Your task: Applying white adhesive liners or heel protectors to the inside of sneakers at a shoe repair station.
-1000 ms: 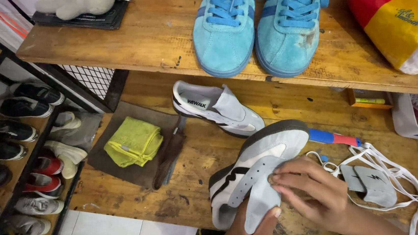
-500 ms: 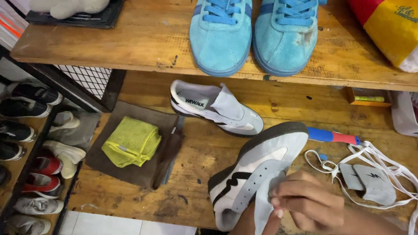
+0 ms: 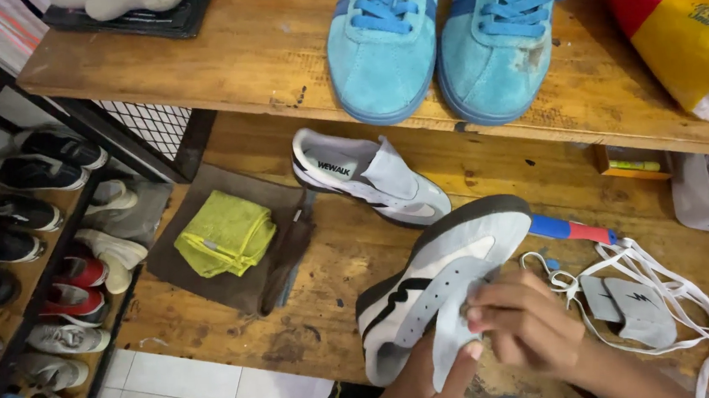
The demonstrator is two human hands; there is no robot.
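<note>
i'm looking down at my bench. my left hand (image 3: 422, 385) comes up from the bottom edge and cups the grey shoe (image 3: 439, 280) from underneath, thumb pressed against its tongue (image 3: 451, 333), so those fingers are closed around it. my right hand (image 3: 525, 324) sits on top of the shoe's opening, fingers curled and pinching the same tongue — both hands have a grip on it. the shoe is lifted just over the front of the lower wooden board (image 3: 334, 267), toe pointing up and to the right, black stripes showing on its side and no laces in it.

its mate, the second grey shoe (image 3: 370, 181), lies further back on the board, well apart from my hands, tongue flopped out. left of that there's a yellow cloth (image 3: 224, 233) folded on a brown mat (image 3: 242, 257). to the right of my hands a heap of white laces (image 3: 669, 302) loops around two grey insoles (image 3: 637, 308), and a red and blue tool handle (image 3: 573, 229) pokes out from behind the toe of the shoe i'm holding.

on the upper shelf (image 3: 220, 59) a pair of blue suede sneakers (image 3: 443, 39) stands side by side, toes toward me, with a red and yellow bag (image 3: 683, 26) at the right edge. down the left side a rack (image 3: 27, 272) holds rows of other shoes.
</note>
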